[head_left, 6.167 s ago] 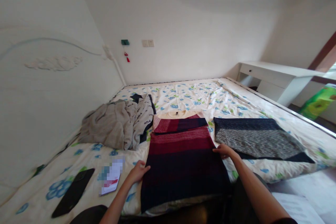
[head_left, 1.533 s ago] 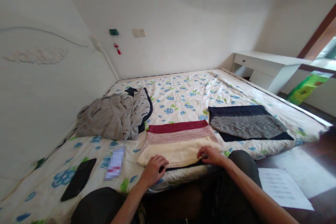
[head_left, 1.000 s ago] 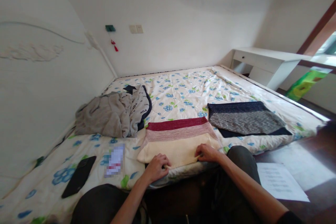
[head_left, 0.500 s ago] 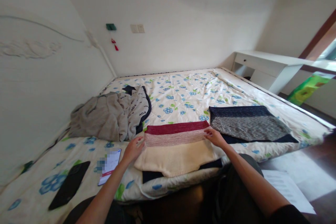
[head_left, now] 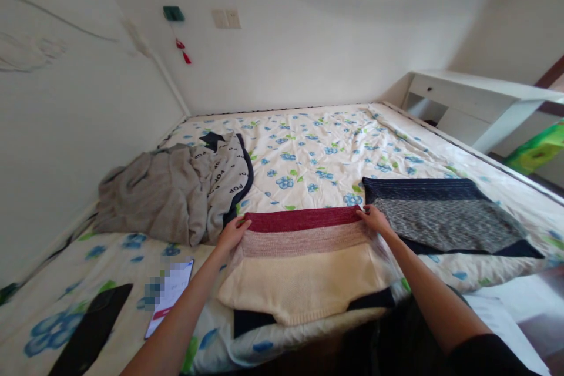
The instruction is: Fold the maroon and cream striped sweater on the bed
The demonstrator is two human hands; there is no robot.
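A knitted sweater, banded in dark red, mottled pink and cream, lies folded flat at the bed's near edge, with dark navy parts showing beneath its lower side. My left hand pinches its far left corner, at the red band. At the far right corner of the same band, my right hand has its fingers closed on the knit. Just right of that hand lies another folded sweater, navy on top and speckled grey below.
A rumpled grey garment with printed lettering lies at left on the flowered bedsheet. Near my left forearm are a lit phone and a black flat object. A white desk stands at the back right.
Both hands have moved to the sweater's far corners and closed on them; before, they were lower along its sides with looser fingers. The view has shifted closer.
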